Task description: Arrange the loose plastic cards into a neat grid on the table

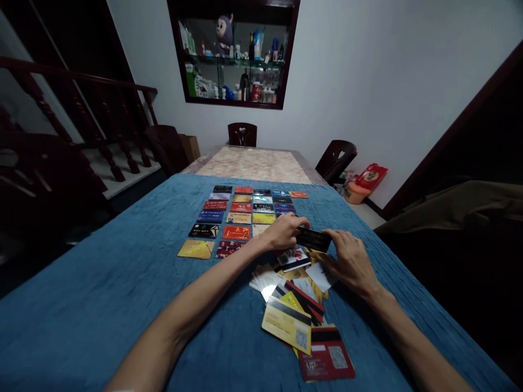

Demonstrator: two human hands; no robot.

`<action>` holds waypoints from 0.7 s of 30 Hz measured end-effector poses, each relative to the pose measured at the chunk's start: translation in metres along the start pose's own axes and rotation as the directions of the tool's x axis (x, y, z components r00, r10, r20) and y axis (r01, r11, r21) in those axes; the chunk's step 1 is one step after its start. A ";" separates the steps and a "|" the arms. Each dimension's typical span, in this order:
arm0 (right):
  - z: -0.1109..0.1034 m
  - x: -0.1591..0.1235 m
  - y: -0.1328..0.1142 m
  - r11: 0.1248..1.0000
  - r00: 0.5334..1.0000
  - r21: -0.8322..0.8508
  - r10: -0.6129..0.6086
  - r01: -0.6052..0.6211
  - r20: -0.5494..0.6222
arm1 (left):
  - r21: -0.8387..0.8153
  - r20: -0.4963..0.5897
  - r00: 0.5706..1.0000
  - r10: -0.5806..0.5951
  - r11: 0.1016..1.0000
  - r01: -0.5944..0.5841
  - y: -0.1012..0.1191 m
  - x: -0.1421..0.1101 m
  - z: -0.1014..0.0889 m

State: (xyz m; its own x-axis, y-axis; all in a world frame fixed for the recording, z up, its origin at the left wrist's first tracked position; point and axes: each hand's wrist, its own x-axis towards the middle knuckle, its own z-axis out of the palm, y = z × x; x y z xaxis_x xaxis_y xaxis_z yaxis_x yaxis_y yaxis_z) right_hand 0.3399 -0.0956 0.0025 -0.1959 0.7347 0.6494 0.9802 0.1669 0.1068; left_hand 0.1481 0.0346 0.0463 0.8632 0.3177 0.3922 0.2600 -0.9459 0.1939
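A black card (pixel 312 239) is held up on edge between my two hands, above a loose heap of cards. My left hand (pixel 284 231) has its fingers curled at the card's left end, and my right hand (pixel 352 260) pinches its right end. Beneath lie overlapping cards, among them a white card with a black stripe (pixel 294 259), a yellow card with a QR code (pixel 287 322) and a dark red card (pixel 327 356). Left of my hands, cards lie face up in neat columns, including a yellow card (pixel 196 249) and a black card with white lines (pixel 204 231).
A blue cloth (pixel 134 283) covers the near part of the table; the patterned tabletop (pixel 257 161) shows beyond. Dark chairs (pixel 337 159) stand around it. A wooden railing (pixel 81 81) is at left, and a brown fabric (pixel 453 207) hangs at right.
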 end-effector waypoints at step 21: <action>-0.002 0.007 -0.012 0.984 0.978 -0.148 -0.124 0.099 -0.168 | 0.034 0.064 0.995 -0.071 0.997 0.069 -0.004 -0.006 -0.013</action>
State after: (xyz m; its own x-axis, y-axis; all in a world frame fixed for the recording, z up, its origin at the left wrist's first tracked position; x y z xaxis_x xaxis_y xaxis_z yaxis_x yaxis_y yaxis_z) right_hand 0.3267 -0.0941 0.0070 -0.3083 0.5872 0.7484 0.9494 0.1397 0.2814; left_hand 0.1360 0.0367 0.0547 0.8687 0.3790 0.3189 0.3333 -0.9235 0.1898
